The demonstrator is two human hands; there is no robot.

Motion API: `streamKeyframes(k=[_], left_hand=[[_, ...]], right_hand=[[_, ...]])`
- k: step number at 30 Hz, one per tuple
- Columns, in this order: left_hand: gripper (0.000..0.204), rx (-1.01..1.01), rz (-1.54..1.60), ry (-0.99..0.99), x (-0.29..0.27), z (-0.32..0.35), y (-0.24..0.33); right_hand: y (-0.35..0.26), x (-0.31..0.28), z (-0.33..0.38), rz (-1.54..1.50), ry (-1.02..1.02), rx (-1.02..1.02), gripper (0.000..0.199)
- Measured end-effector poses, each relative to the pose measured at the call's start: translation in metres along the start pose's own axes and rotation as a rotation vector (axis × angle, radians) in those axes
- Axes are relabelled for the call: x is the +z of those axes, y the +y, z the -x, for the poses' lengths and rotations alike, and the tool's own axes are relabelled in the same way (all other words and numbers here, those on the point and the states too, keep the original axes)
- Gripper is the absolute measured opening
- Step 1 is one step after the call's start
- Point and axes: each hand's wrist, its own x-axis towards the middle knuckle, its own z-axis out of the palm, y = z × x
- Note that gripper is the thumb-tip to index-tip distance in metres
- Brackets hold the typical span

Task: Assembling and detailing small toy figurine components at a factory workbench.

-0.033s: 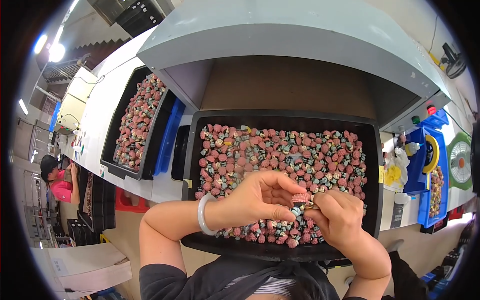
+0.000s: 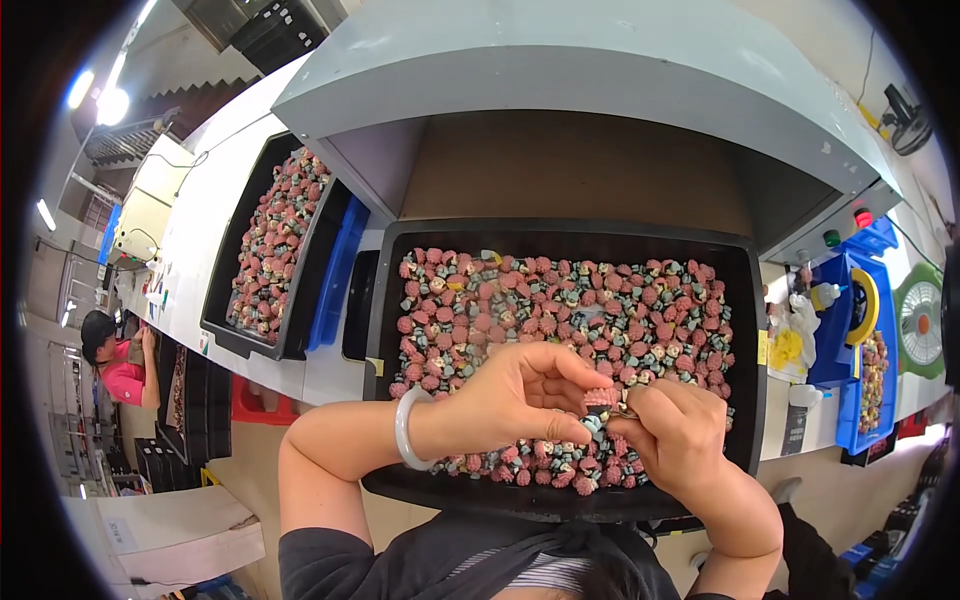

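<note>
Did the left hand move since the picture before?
No. The left hand sits at the same spot over the near edge of the black tray, fingers pinching the small pink piece beside the right hand.

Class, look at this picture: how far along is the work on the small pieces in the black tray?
Done: no finished batch can be told apart. In hand: the left hand and right hand pinch one small pink piece between them over the black tray. Left: the tray remains covered with pink and grey pieces, and a second tray is full too.
</note>
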Motion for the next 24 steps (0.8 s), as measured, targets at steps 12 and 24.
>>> streamKeyframes(k=[12, 24], left_hand=[[0.036, 0.084, -0.033, -0.037, 0.0, -0.0018, -0.0043], [0.035, -0.013, -0.026, -0.013, 0.0011, -0.0017, -0.0009]], right_hand=[[-0.001, 0.0021, 0.0002, -0.003, -0.022, 0.067, 0.026], [0.0007, 0.0014, 0.002, 0.047, -0.045, 0.035, 0.026]])
